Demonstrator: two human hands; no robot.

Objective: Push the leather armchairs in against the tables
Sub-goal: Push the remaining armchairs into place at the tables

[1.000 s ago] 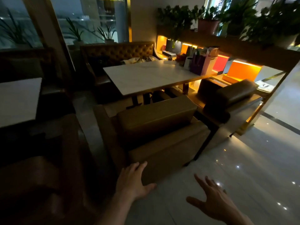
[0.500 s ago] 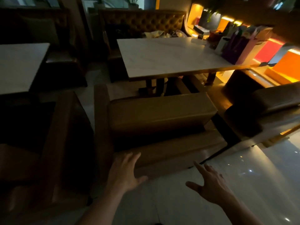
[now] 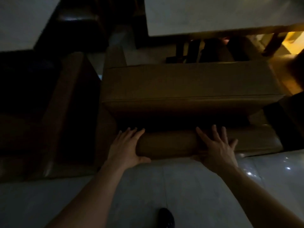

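A tan leather armchair stands right in front of me, its back towards me and its seat facing the white-topped table. My left hand lies on the left part of the padded top of the backrest, fingers over the top and thumb on the rear face. My right hand lies on the right part of that same roll with spread fingers. The seat front sits under the table's near edge, close to the dark table legs.
A darker armchair stands close on the left, before a second white table. Another armchair's dark corner shows at the right. Glossy tiled floor lies under me, with my shoe tip on it.
I have stepped close and bent over the chair. Both hands, earlier held open in the air short of the backrest, now rest on its top.
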